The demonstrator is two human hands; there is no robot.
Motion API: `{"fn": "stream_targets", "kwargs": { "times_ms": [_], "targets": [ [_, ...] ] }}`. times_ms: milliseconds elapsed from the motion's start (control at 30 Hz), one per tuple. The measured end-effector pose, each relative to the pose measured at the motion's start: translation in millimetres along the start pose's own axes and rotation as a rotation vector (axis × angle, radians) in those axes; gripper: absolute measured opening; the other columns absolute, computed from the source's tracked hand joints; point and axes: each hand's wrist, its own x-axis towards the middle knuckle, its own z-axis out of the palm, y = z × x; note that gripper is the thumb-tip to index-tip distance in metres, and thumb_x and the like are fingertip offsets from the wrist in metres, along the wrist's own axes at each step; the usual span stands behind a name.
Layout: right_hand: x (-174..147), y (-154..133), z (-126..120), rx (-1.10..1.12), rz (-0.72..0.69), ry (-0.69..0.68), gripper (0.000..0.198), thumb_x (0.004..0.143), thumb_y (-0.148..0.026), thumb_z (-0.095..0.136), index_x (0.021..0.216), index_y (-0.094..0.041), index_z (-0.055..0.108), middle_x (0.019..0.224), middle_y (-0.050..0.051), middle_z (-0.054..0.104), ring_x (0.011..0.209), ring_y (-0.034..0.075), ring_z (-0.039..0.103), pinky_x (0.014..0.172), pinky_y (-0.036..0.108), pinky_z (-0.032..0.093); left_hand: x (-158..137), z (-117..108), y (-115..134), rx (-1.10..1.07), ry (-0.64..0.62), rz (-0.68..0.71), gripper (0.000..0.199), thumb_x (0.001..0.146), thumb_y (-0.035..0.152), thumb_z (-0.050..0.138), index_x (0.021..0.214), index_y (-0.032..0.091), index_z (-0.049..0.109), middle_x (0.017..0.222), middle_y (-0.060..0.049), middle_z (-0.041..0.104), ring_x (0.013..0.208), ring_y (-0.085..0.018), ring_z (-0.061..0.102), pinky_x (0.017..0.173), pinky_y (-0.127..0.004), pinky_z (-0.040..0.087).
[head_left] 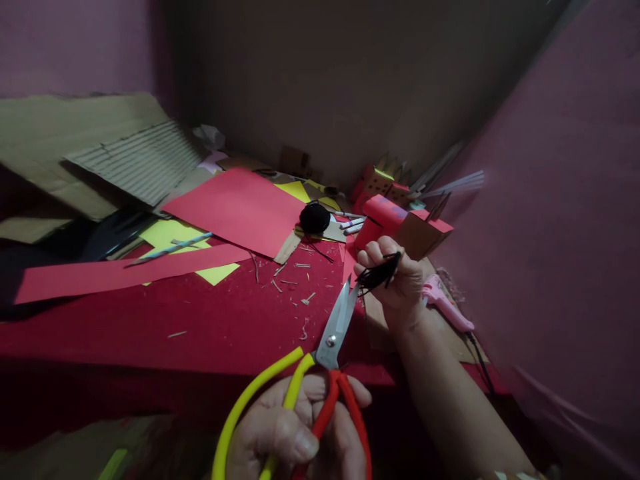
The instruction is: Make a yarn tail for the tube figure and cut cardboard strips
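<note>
My left hand (293, 427) is wrapped round the yellow and red handles of a pair of scissors (331, 340). Their metal blades point up and away, slightly apart, with the tips right by a bundle of black yarn (379, 275). My right hand (395, 283) is closed in a fist on that yarn, and the loose strands stick out toward the blades. Whether the blades touch the strands I cannot tell. Behind, on the table, lies a black ball of yarn (315, 218) with a loose end trailing from it.
A red-covered table (225, 327) carries scattered scraps. Red paper (240, 210), yellow paper (217, 273) and a striped pencil-like stick (173, 249) lie left; corrugated cardboard (137, 163) leans behind. A pink glue gun (447, 305) with a cord and a red-and-brown cardboard piece (420, 233) are right.
</note>
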Motion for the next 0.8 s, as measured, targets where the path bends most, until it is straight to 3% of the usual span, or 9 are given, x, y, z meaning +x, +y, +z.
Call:
{"fn": "stream_targets", "kwargs": {
  "times_ms": [100,233,400,600,800],
  "targets": [
    [-1,-1,0,-0.041,-0.041,-0.026,0.03,0.062,-0.034,0.076,0.055,-0.02,0.049,0.05,-0.006,0.027,0.048,0.01,0.027,0.047,0.023,0.026,4,1,-2,-0.055,-0.055,0.084,0.049,0.065,0.01,0.051,0.113,0.004,0.058,0.08,-0.015,0.072,0.063,-0.014,0.065,0.054,-0.017,0.046],
    [-2,0,0,-0.095,-0.097,-0.071,0.019,0.065,-0.031,0.073,0.057,-0.02,0.06,0.047,-0.005,0.035,0.047,0.009,0.029,0.048,0.024,0.028,6,3,-3,-0.041,-0.038,0.178,0.045,0.071,0.012,0.049,0.114,0.003,0.056,0.082,-0.017,0.072,0.064,-0.016,0.067,0.058,-0.02,0.049],
    [-6,1,3,-0.102,-0.022,-0.173,0.013,0.067,-0.028,0.071,0.059,-0.019,0.065,0.049,-0.003,0.044,0.045,0.009,0.034,0.043,0.023,0.026,3,13,5,0.035,0.027,0.13,0.038,0.076,0.013,0.049,0.113,0.006,0.055,0.083,-0.015,0.07,0.065,-0.016,0.066,0.061,-0.023,0.049],
    [-12,2,1,-0.225,0.045,-0.294,0.011,0.069,-0.028,0.071,0.063,-0.018,0.069,0.051,0.0,0.051,0.047,0.011,0.042,0.045,0.025,0.032,4,21,12,0.109,0.111,0.254,0.033,0.083,0.013,0.041,0.113,0.008,0.053,0.076,-0.011,0.067,0.055,-0.017,0.062,0.048,-0.026,0.048],
    [-15,4,1,-0.306,0.105,-0.258,0.017,0.066,-0.033,0.074,0.06,-0.018,0.068,0.049,0.0,0.051,0.047,0.011,0.041,0.046,0.025,0.032,1,22,14,0.161,0.22,0.235,0.027,0.087,0.018,0.042,0.111,0.01,0.053,0.069,-0.01,0.066,0.051,-0.013,0.06,0.049,-0.021,0.047]
  ]
}}
